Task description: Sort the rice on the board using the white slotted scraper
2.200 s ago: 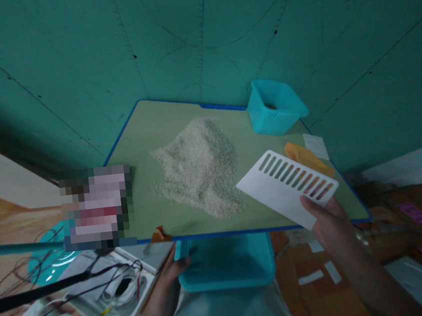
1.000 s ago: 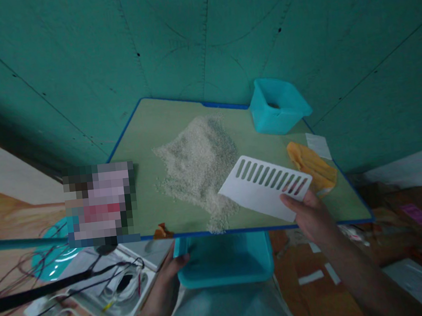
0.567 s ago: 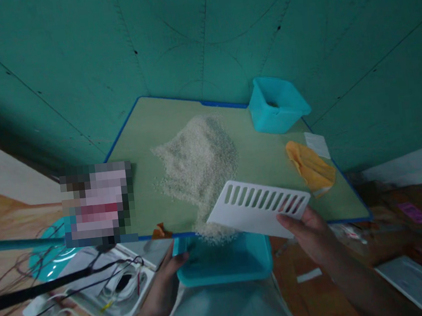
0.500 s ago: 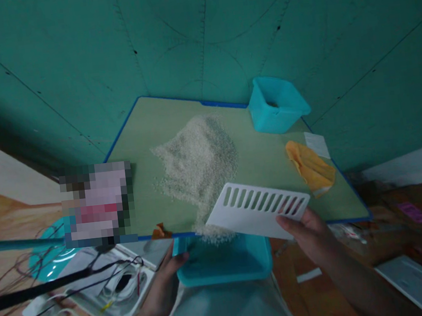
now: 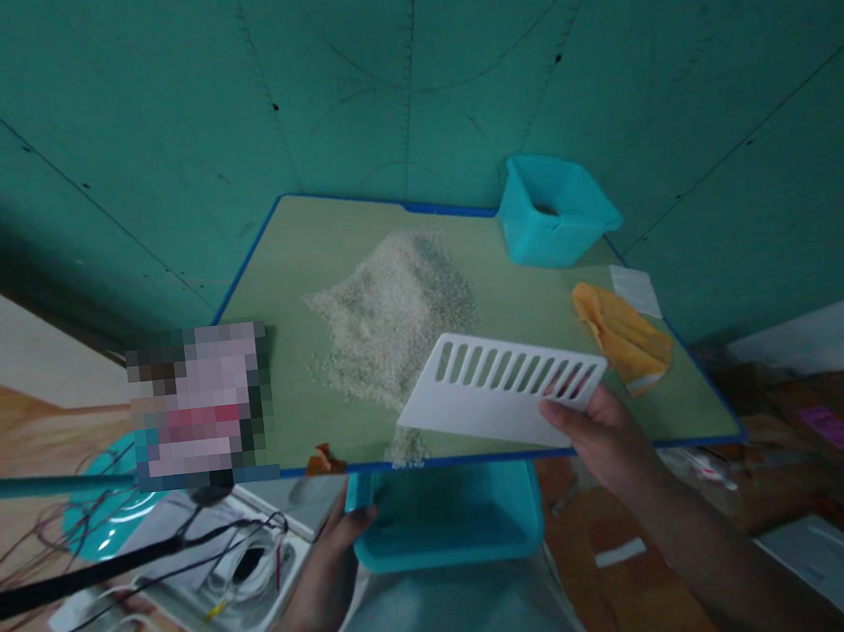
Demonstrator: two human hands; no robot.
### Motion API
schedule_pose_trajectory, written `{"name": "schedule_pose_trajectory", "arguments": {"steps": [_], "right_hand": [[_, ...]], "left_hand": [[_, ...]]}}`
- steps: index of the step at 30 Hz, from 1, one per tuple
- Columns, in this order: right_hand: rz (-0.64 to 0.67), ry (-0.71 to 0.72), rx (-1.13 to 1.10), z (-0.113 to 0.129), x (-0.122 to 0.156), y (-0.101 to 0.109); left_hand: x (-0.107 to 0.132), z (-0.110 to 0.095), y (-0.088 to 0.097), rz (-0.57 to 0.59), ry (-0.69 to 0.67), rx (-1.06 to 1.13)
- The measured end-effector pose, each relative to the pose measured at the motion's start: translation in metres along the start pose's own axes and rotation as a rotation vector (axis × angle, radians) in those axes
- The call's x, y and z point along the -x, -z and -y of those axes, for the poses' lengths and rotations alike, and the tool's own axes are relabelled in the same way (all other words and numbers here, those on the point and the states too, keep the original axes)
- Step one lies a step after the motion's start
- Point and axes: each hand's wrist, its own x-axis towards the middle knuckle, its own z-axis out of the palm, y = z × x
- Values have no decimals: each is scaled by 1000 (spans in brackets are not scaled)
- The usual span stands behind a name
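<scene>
A heap of white rice (image 5: 392, 314) lies on a green board with a blue rim (image 5: 282, 270). My right hand (image 5: 605, 438) grips a white slotted scraper (image 5: 501, 388) by its right end; the scraper's blade sits low over the near part of the rice, close to the board's front edge. My left hand (image 5: 340, 541) is closed on the left rim of a turquoise tray (image 5: 452, 534) held under that front edge. A small clump of rice (image 5: 406, 448) rests right at the edge.
A turquoise square tub (image 5: 554, 210) stands at the board's far right corner. An orange cloth (image 5: 624, 335) and a white slip (image 5: 635, 291) lie on the right side. Cables, a dark rod and a white device (image 5: 216, 589) crowd the lower left. Cardboard (image 5: 627, 546) covers the floor at right.
My right hand swept the scraper leftward and toward me, pushing rice over the front edge into the tray, then drew it slightly back onto the board. My left hand kept the tray still.
</scene>
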Motion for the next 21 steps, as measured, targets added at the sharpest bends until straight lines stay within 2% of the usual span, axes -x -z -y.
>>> {"name": "schedule_pose_trajectory", "arguments": {"steps": [5, 12, 15, 21], "right_hand": [[117, -80, 51, -1, 1, -8], [156, -89, 82, 7, 9, -15], [138, -87, 91, 5, 5, -10], [15, 23, 43, 1, -14, -8]], "left_hand": [[-1, 1, 4, 5, 3, 24], [0, 4, 14, -64, 19, 50], [2, 1, 11, -88, 14, 60], [3, -1, 9, -40, -8, 77]]}}
